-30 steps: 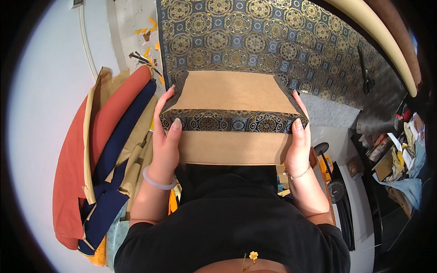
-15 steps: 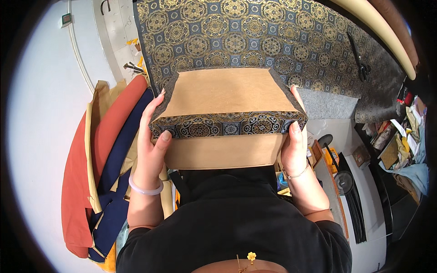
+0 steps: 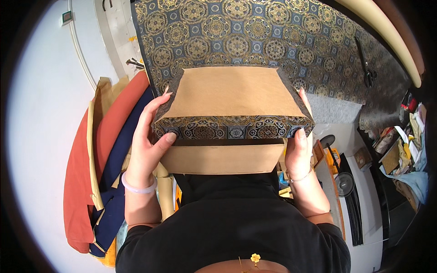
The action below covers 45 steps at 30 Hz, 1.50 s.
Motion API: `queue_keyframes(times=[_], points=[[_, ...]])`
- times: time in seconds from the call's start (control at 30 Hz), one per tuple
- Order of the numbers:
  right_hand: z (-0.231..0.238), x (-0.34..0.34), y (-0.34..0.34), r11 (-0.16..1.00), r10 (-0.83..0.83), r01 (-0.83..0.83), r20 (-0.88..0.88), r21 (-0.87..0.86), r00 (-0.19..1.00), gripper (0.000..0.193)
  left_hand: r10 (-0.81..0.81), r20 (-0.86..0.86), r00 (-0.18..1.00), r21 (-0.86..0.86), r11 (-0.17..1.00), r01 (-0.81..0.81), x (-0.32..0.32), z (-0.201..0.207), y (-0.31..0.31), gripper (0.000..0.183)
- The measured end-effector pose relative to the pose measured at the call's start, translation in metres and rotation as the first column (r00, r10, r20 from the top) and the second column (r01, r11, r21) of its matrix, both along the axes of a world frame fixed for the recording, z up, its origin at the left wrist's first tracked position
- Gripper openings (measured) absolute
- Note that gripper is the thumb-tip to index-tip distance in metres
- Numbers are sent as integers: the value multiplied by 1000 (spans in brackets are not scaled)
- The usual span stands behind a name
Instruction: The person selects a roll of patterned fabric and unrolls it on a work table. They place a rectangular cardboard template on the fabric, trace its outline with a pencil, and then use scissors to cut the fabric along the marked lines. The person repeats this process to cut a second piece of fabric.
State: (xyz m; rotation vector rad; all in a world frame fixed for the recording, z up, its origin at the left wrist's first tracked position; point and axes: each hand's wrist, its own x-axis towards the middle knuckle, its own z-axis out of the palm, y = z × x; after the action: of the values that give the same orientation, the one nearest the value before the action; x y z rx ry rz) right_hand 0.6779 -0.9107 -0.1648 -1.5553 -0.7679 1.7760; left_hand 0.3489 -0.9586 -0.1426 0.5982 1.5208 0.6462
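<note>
My left hand (image 3: 152, 132) and my right hand (image 3: 300, 148) grip a shallow box lid (image 3: 236, 127) by its two short sides. Dark patterned fabric with gold and silver medallions wraps the lid's edges, and a plain brown panel fills its upper face. Each thumb presses on the front corner while the fingers run back along the side. Below the lid is a plain brown cardboard box (image 3: 223, 159). A dark gap shows between the lid's front edge and the box's front wall. Whether the two still touch farther back is hidden.
Matching patterned fabric (image 3: 218, 29) covers the surface beyond, with black scissors (image 3: 368, 73) on its right. Rolls of red (image 3: 79, 200) and navy cloth (image 3: 111, 214) stand at the left. A black fan-like object (image 3: 344, 184) and a heap of scraps (image 3: 405, 150) are at right.
A dark gap has opened between the lid's front edge and the box. The lid and both hands have shifted slightly right, and the box's front wall sits a little lower.
</note>
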Motion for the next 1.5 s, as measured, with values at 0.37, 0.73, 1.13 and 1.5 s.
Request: queue_keyframes(times=[0.37, 0.73, 1.13, 1.5], points=[[-4, 10, -3, 995, 98, -96, 69, -29, 993, 106, 83, 145, 986, -87, 994, -71, 0, 2, 5, 78], [-3, 20, -14, 994, 89, -82, 100, -70, 991, 116, -30, 139, 990, -71, 997, 41, -7, -3, 0, 83], [-7, 21, -22, 997, 60, -55, 76, -62, 995, 116, -149, 91, 985, -70, 985, 155, -8, 1, 5, 78], [-25, 32, -47, 990, 106, -116, 128, 78, 986, 109, -262, 73, 962, -127, 955, 270, -10, 2, 4, 76]])
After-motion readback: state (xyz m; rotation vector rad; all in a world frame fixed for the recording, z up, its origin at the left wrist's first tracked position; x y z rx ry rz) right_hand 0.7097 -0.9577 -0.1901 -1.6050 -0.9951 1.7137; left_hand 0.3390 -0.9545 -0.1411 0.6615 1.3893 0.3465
